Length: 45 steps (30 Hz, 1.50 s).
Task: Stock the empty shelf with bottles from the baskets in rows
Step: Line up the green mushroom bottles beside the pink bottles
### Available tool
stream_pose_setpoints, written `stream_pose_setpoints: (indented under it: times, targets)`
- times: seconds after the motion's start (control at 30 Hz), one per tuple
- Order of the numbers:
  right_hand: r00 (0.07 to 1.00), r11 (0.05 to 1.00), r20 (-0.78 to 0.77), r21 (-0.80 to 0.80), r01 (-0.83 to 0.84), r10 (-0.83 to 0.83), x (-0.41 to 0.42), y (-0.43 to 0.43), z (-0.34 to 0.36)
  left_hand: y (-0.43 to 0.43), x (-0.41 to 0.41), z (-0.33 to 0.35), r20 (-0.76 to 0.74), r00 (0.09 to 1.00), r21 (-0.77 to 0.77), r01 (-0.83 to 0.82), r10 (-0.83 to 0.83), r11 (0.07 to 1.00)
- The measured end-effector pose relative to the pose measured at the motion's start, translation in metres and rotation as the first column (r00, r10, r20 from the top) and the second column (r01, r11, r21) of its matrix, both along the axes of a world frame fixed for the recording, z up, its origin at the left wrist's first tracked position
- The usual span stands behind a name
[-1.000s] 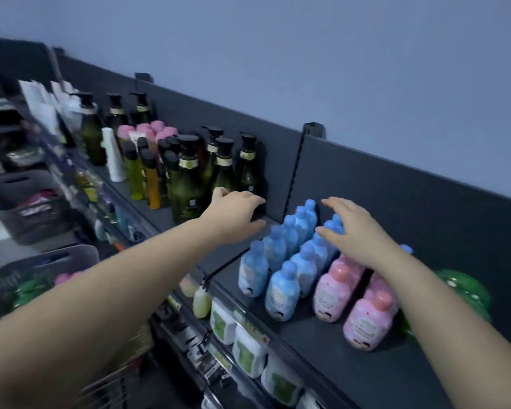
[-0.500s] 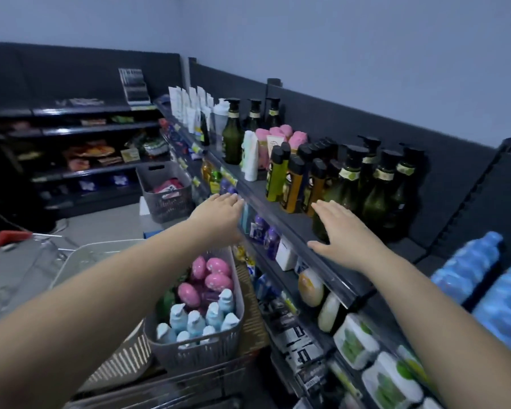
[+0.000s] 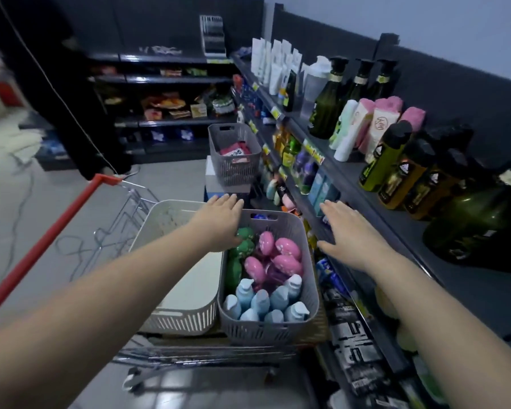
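My left hand (image 3: 219,224) and right hand (image 3: 348,234) are both empty, fingers spread. The left hovers over the bottles (image 3: 260,302) in the basket (image 3: 263,329), which sits in the cart (image 3: 71,214) beside the shelf (image 3: 469,290), within easy reach.

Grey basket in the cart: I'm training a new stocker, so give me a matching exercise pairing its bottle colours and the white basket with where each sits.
1 blue bottles
2 pink bottles
3 green bottles
4 white basket

a along the left wall of the grey basket
b left of the grey basket
c near end of the grey basket
d middle of the grey basket, toward the right

Pairs: 1-c, 2-d, 3-a, 4-b
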State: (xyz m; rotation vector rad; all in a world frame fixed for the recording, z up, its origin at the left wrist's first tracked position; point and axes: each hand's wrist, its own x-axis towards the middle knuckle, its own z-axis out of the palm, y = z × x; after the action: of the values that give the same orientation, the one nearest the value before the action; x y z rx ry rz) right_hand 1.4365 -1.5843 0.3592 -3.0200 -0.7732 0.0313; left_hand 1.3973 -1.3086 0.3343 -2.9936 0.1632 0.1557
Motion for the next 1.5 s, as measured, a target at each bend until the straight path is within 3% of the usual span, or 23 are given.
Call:
stream_pose_setpoints:
  times: [0.23, 0.4, 0.63, 0.87, 1.17, 1.5]
  targets:
    - [0.983, 0.995, -0.165, -0.059, -0.086, 0.075, 0.037, 0.027, -0.06, 0.009, 0.002, -0.072, -0.182, 0.98, -0.011, -0.087, 0.084, 0.996]
    - [0.952, 0.969, -0.212, -0.065, -0.239, 0.221, 0.074, 0.071, -0.084, 0.018, 0.023, -0.096, -0.239, 0.955, -0.016, -0.183, 0.174, 0.983]
    - [0.896, 0.938, -0.334, -0.08, -0.338, 0.294, 0.115, 0.092, -0.138, -0.001, 0.044, -0.144, -0.331, 0.913, 0.024, -0.245, 0.239, 0.969]
    - [0.821, 0.93, -0.477, -0.021, -0.366, 0.313, 0.128, 0.126, -0.2, -0.007, 0.052, -0.18, -0.247, 0.961, 0.022, -0.127, 0.128, 0.992]
    - [0.809, 0.943, -0.52, -0.022, -0.333, 0.274, 0.152, 0.178, -0.262, -0.02, 0.092, -0.249, -0.427, 0.888, 0.349, -0.013, 0.172, 0.937]
    - [0.861, 0.933, -0.443, -0.126, -0.337, 0.252, 0.165, 0.196, -0.298, -0.021, 0.112, -0.276, -0.502, 0.835, 0.115, -0.193, 0.225, 0.974]
